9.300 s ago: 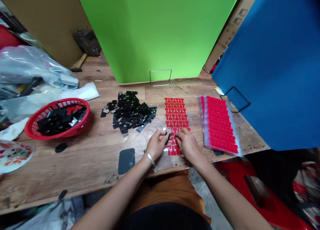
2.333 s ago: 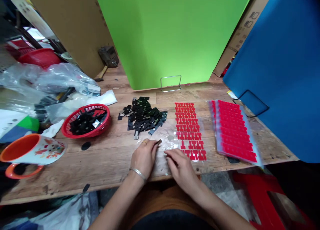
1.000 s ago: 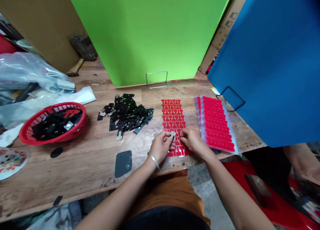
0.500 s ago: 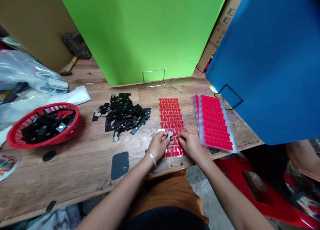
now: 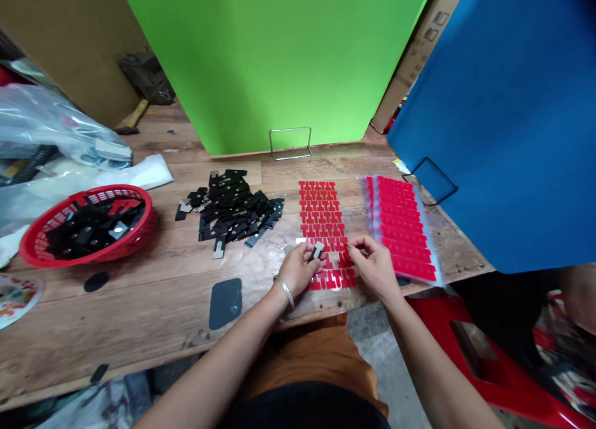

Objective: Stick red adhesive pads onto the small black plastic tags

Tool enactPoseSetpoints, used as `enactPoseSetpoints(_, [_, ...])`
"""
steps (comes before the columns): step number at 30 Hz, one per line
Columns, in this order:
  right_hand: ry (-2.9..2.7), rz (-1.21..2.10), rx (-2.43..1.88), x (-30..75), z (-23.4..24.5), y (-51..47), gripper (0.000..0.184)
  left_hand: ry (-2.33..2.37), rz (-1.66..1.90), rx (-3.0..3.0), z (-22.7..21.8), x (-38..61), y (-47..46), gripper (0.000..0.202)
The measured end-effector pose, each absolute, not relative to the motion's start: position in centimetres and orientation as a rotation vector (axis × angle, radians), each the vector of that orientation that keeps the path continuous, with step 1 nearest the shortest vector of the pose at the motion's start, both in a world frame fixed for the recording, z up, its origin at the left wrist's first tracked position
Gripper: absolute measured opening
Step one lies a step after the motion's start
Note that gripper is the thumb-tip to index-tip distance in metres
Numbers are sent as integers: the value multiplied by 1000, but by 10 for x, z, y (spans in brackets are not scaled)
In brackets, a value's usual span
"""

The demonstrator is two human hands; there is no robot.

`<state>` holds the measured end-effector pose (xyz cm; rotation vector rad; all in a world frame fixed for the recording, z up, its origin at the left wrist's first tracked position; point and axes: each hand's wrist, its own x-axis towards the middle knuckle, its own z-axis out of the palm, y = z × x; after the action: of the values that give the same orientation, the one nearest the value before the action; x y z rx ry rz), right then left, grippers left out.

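Left hand (image 5: 298,269) pinches a small black part (image 5: 317,251) over the red sticker sheet (image 5: 325,221) — within reach of the right hand (image 5: 372,264), whose fingers close narrowly, contents indiscernible.

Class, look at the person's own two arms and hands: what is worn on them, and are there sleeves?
Both forearms are bare, with no sleeves and no gloves in view. The left hand has a thin silver bangle round its wrist. The right hand shows nothing worn.

basket (image 5: 135,233) far left on table (image 5: 153,305), parts pile (image 5: 233,208) middle, sticker sheet (image 5: 321,212) right of pile, sheet stack (image 5: 403,227) rightmost
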<state>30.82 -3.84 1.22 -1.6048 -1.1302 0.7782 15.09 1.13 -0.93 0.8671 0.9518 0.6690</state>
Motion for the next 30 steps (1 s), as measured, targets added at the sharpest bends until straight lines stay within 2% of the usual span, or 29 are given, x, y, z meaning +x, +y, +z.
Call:
enactPoseSetpoints(4, [-1029,955,-1492,292,18,-40,21,865,686,757,2,139,5,25])
enactPoseSetpoints(7, [-1000,1042,-1406,273,18,-42,21,850,684,651,13,128,-3,29])
enactPoseSetpoints(11, [-991,1015,-1390,249,18,-44,19,861,707,618,22,116,-10,35])
enactPoseSetpoints(30, [-1016,965,-1396,225,19,-47,14,836,740,639,21,107,-16,32])
